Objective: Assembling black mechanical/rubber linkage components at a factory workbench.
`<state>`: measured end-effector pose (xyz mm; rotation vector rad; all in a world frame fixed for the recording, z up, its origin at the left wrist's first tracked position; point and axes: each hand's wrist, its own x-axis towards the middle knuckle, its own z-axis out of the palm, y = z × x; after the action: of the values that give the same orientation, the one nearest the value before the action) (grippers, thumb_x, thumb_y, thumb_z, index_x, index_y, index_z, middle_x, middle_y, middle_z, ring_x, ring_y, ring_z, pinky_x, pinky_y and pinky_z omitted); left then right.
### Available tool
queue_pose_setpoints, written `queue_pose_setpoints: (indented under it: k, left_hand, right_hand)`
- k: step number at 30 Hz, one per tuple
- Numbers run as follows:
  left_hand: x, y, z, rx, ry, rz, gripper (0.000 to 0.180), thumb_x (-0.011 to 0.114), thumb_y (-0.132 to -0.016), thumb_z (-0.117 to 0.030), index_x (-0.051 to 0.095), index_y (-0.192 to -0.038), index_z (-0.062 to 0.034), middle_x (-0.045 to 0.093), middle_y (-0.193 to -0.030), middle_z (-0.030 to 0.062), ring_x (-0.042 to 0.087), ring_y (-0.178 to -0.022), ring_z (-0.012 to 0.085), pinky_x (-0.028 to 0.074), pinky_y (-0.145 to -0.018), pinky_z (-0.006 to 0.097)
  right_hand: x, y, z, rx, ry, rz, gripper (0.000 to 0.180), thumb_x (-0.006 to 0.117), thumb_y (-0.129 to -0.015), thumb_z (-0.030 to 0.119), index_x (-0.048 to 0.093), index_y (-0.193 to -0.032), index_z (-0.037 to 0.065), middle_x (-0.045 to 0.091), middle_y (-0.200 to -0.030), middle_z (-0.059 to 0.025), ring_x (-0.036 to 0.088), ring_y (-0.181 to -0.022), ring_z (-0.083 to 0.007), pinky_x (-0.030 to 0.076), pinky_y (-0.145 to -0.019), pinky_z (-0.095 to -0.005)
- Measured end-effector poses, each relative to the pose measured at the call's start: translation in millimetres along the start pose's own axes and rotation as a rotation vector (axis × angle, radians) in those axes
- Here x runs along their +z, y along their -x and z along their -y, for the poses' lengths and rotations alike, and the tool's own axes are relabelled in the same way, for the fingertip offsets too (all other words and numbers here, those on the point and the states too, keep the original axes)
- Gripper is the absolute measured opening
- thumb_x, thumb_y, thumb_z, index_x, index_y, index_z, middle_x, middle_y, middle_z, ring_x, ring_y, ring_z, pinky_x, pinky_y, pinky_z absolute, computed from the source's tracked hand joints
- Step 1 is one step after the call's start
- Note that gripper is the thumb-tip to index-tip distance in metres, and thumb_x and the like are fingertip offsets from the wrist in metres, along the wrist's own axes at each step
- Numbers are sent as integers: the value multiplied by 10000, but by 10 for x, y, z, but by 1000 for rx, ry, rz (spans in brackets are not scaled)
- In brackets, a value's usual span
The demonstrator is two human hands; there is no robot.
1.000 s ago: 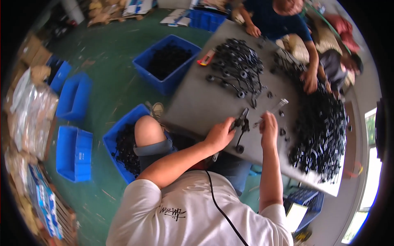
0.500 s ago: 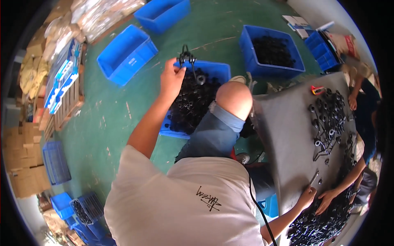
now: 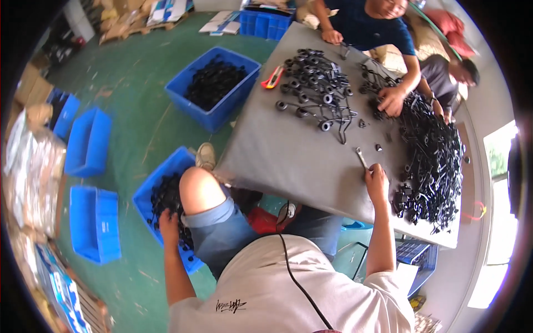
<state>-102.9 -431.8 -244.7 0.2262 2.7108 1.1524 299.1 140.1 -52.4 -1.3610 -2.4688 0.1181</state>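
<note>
My left hand [image 3: 169, 223] reaches down into a blue bin [image 3: 145, 195] of black parts beside my left knee; its fingers rest on the parts, and I cannot tell whether it holds one. On the grey table [image 3: 288, 161] my right hand [image 3: 377, 180] lies with fingers curled around the lower end of a small metal tool [image 3: 361, 157]. A big heap of black parts [image 3: 433, 161] lies just right of that hand.
A second heap of black ringed parts [image 3: 316, 89] lies at the table's far side, with an orange cutter [image 3: 272, 77] beside it. Two other people work at the far edge; one person's hand [image 3: 392, 101] touches parts. More blue bins [image 3: 214, 86] [image 3: 89, 141] [image 3: 94, 222] stand on the green floor.
My left hand, raised over the bin with a black part half a second ago, has dropped into the bin. My right hand stays on the table. My head has turned back toward the table.
</note>
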Motion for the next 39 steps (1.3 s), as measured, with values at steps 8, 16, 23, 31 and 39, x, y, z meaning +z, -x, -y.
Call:
queue_pose_setpoints:
  k: [8,16,23,31,39]
  left_hand:
    - [-240,-374,-2659,418,548,-53,313,618,-994,-114,598,-1282,6,650,-1271,134,617,-1163,202,463,-1042,335]
    - [459,764,-4013,1099,291,359,405,708,-886,-61,596,-1275,-37,631,-1244,154,609,-1157,323,478,-1013,394]
    - [501,943,-3970,1352,180,189,529,727,-837,-46,555,-1337,-30,621,-1277,141,605,-1148,332,449,-1033,498]
    - [1231,932,-4167,1437,-78,398,687,815,-805,-274,537,-1423,-157,524,-1385,176,573,-1158,384,445,-1008,513]
    - [1389,924,-4188,1206,-200,551,587,749,-852,-448,626,-1309,-102,613,-1260,200,643,-1040,392,517,-889,476]
  right_hand:
    - [33,-321,569,-35,-363,-209,362,748,-874,237,632,-1165,55,625,-1083,-149,649,-864,-315,531,-784,-419]
    - [593,-1287,991,166,-385,-42,692,742,-821,361,479,-1356,9,578,-1266,-222,590,-1157,-410,494,-979,-460]
    - [-155,-439,1021,20,-696,-40,528,698,-774,73,551,-1278,18,597,-1104,-153,636,-990,-347,533,-850,-407]
    - [-134,265,855,-467,-662,66,482,701,-823,51,589,-1291,75,496,-1405,-178,586,-1181,-383,517,-1000,-446]
    - [-486,727,-676,454,261,-429,376,741,-819,185,631,-1167,95,562,-1159,-124,610,-1025,-333,512,-851,-468]
